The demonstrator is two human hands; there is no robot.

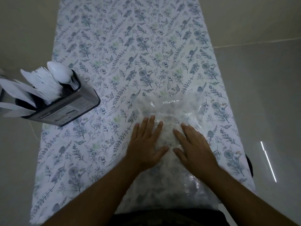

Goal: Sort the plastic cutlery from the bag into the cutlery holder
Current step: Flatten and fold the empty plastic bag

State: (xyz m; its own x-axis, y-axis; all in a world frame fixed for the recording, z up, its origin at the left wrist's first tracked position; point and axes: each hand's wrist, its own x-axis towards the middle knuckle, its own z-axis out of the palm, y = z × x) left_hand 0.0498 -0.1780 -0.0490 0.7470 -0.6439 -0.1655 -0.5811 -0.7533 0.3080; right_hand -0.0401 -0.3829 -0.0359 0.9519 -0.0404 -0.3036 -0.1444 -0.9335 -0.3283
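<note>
Bag contents: the clear bag [169,111] is crumpled and glary; whether any cutlery lies inside cannot be told.
Under the hands: the left hand [146,144] and right hand [193,147] cover the bag's middle.
Holder: the cutlery holder [65,105] is cut by the left edge; its compartments are hidden behind white cutlery [47,84].
Label: print on the holder's side is perhaps text, too blurred to read.
Counter: the near edge of the counter [81,152] is hidden by the forearms.

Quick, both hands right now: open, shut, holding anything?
Left hand: open, flat on the clear plastic bag.
Right hand: open, flat on the same bag.
</note>
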